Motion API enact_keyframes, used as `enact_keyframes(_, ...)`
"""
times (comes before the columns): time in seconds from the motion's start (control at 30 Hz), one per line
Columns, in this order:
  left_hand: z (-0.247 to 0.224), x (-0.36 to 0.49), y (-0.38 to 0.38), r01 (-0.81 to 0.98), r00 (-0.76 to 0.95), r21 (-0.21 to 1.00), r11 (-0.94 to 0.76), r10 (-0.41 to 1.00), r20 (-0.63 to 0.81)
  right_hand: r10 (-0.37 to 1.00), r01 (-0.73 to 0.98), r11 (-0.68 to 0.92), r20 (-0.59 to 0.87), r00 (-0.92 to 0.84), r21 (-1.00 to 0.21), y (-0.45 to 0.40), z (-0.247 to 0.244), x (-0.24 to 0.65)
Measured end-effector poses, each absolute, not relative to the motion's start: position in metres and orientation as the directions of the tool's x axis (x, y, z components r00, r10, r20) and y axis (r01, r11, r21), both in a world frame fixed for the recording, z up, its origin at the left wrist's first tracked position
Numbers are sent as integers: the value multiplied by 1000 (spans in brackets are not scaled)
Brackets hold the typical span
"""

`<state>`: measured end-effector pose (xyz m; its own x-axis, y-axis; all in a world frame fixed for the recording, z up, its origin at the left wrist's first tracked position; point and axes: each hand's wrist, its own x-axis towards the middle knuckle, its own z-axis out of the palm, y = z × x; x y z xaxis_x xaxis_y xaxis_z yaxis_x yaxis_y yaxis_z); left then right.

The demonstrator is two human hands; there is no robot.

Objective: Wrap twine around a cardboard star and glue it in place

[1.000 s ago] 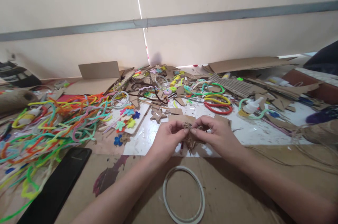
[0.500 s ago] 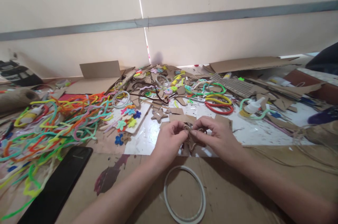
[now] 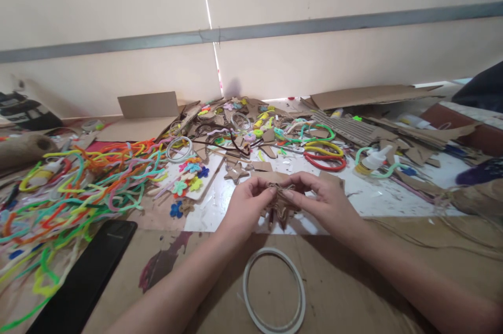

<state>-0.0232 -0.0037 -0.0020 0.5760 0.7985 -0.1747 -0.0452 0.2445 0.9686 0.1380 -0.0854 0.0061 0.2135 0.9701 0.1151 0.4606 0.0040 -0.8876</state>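
Observation:
Between my two hands is a small brown cardboard piece (image 3: pixel 281 205) with pointed tips hanging down. My left hand (image 3: pixel 248 203) pinches its left side between thumb and fingers. On its right side, my right hand (image 3: pixel 320 197) is closed in the same way. Behind my left hand lies a brown star (image 3: pixel 236 171) on the white surface. A pale ring (image 3: pixel 247 297) rests on the cardboard sheet (image 3: pixel 334 281) nearer to me, between my forearms.
Tangled pipe cleaners (image 3: pixel 110 182) and a black phone (image 3: pixel 84 276) lie at the left. Felt flowers (image 3: pixel 192 179) are left of centre. A glue bottle (image 3: pixel 371 161) and twine (image 3: pixel 463 218) are at the right. Cardboard scraps pile up towards the wall.
The fingers of both hands have spread slightly apart on the brown piece, so more of it shows between them. The view has shifted very slightly.

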Motion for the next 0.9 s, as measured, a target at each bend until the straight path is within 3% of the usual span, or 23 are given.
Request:
enact_keyframes(0.3, 5, -24, -4, -59, 602, 956, 287, 774, -196, 963, 533, 42, 176, 203, -845, -87, 6, 138)
enact_keyframes(0.6, 1, -25, -1, 55, 573, 992, 114, 810, -125, 903, 823, 182, 422, 75, -537, -89, 12, 141)
enact_keyframes(0.9, 6, -24, -3, 79, 600, 993, 90, 791, -120, 870, 801, 186, 474, 135, -569, -90, 10, 141)
